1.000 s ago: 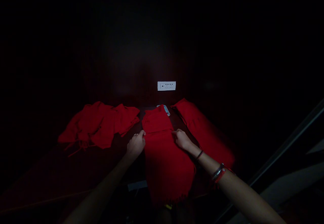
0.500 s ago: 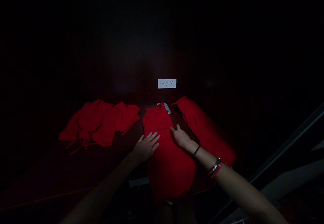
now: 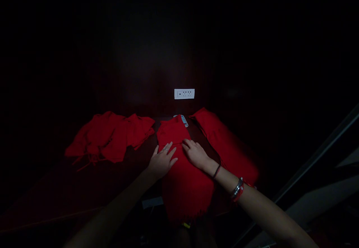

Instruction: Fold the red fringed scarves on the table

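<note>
A red scarf [image 3: 187, 182] with a fringed near end lies lengthwise in front of me, its far part folded over into a flap [image 3: 174, 129]. The near end hangs past the table edge. My left hand [image 3: 162, 163] rests flat on the scarf's left side, fingers spread, a ring on one finger. At the right end of the fold line, my right hand [image 3: 195, 153] has its fingers bent and close together on the cloth. Its fingertips are partly hidden.
Crumpled red scarves [image 3: 110, 136] lie on the left of the dark table [image 3: 70, 188]. A flat red pile [image 3: 227, 147] lies on the right. Behind the scarf are a pale blue-and-white item [image 3: 184, 121] and a white wall socket [image 3: 184, 93]. The surroundings are very dark.
My right hand has moved a little left along the fold line, its fingers now more bent over the cloth. My left hand stays nearly in place.
</note>
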A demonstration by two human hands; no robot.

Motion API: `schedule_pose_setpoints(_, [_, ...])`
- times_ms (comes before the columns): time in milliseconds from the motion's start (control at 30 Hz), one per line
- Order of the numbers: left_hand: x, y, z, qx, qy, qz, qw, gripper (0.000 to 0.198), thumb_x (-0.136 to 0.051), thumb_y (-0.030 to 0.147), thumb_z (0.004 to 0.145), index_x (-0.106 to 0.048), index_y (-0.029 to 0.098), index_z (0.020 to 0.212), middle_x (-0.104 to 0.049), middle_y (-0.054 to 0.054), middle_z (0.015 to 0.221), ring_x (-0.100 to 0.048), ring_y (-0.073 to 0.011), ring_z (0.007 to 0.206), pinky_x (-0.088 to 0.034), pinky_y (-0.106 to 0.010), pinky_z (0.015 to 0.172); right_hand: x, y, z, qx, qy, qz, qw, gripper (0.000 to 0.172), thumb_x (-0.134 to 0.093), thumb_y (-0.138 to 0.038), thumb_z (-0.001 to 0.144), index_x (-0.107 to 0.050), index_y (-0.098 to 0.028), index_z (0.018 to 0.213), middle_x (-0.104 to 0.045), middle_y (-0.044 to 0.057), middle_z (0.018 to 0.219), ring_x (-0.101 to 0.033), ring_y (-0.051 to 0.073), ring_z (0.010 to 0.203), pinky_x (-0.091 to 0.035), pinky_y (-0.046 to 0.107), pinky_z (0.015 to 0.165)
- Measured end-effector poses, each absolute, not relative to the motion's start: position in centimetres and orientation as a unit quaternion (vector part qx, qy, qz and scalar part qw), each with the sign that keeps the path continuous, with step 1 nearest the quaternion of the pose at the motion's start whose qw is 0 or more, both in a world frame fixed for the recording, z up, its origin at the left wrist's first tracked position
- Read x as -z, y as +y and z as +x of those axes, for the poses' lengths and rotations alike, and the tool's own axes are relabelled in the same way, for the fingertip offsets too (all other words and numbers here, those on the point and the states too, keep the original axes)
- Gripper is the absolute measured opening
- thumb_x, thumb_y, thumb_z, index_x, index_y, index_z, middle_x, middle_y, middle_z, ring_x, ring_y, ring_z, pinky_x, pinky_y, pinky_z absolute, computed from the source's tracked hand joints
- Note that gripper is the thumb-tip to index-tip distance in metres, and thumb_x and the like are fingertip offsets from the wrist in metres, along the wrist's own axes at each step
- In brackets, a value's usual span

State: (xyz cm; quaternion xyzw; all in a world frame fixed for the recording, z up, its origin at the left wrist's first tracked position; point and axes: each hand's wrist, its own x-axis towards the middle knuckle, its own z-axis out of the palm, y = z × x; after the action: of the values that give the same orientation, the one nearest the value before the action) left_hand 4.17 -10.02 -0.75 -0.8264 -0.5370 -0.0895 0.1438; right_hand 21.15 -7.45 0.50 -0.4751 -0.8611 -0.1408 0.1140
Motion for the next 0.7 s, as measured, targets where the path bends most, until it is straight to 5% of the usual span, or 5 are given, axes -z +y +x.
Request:
schedule_pose_setpoints(100, [0.9, -9.2, 4.5, 0.099, -0.529, -0.831, 0.14, 0.042, -0.027, 0.035, 0.082, -0.036, 0.023, 0.121, -0.029, -0.005, 0.131, -0.029, -0.0179, 0.118, -0.019, -0.04, 0.097, 0.2, -6.8, 21.6, 0.125, -0.874, -0.449, 0.136, 0.036, -0.026, -0.014, 0.083, -0.041, -0.014, 0.116, -0.045, 0.011, 0.115, -0.04, 0.017, 0.104, -0.032, 0.031, 0.088])
schedule_pose_setpoints(233, [1.4, -8.6, 3.9, 0.047, -0.556, -0.827, 0.063, 0.046, -0.023, 0.041, 0.082, -0.028, 0.025, 0.125, -0.024, -0.005, 0.133, -0.024, -0.0215, 0.12, -0.016, -0.05, 0.094, 0.6, -5.9, 22.6, 0.066, -0.9, -0.418, 0.109, 0.038, -0.025, -0.024, 0.084, -0.041, -0.014, 0.117, -0.045, 0.011, 0.117, -0.04, 0.016, 0.107, -0.032, 0.029, 0.089])
schedule_pose_setpoints(533, [1.2, -8.9, 2.7, 0.001, -0.587, -0.809, -0.003, 0.06, -0.017, 0.055, 0.078, -0.018, 0.022, 0.129, -0.015, -0.009, 0.135, -0.014, -0.0252, 0.123, -0.008, -0.056, 0.092, 0.6, -6.1, 23.6, -0.017, -0.87, -0.492, 0.02, 0.049, -0.016, -0.041, 0.084, -0.025, -0.02, 0.128, -0.024, 0.011, 0.133, -0.022, 0.023, 0.12, -0.022, 0.05, 0.09])
schedule_pose_setpoints(700, [0.9, -10.4, 3.0, 0.03, -0.592, -0.805, 0.024, 0.056, -0.019, 0.05, 0.08, -0.02, 0.021, 0.128, -0.015, -0.009, 0.135, -0.015, -0.0245, 0.122, -0.009, -0.056, 0.092, -0.1, -7.3, 23.9, -0.005, -0.878, -0.473, 0.069, 0.048, -0.023, -0.04, 0.084, -0.035, -0.014, 0.123, -0.027, 0.013, 0.131, -0.024, 0.023, 0.119, -0.022, 0.044, 0.093])
